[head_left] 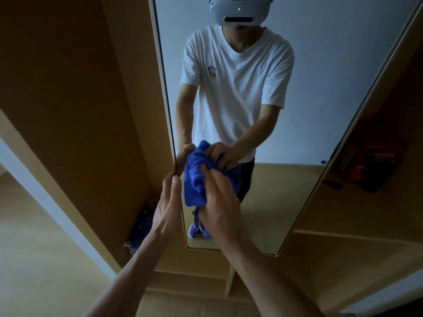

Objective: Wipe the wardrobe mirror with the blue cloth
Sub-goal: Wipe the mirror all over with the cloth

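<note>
The tall wardrobe mirror (320, 88) fills the middle of the head view on a wooden door. My right hand (219, 202) presses the bunched blue cloth (196, 179) against the glass low on the mirror, near its left edge, with fingers spread over the cloth. My left hand (168, 202) holds the mirror door's left edge, fingers straight along it and wrapped behind the edge. The reflection shows a person in a white T-shirt with both hands meeting mine.
A wooden wardrobe panel (80, 99) stands to the left of the mirror. Open wardrobe shelves (366, 234) with a dark red item (370, 165) lie to the right. Something dark purple (142, 227) sits at the wardrobe's base on the left. Pale floor lies lower left.
</note>
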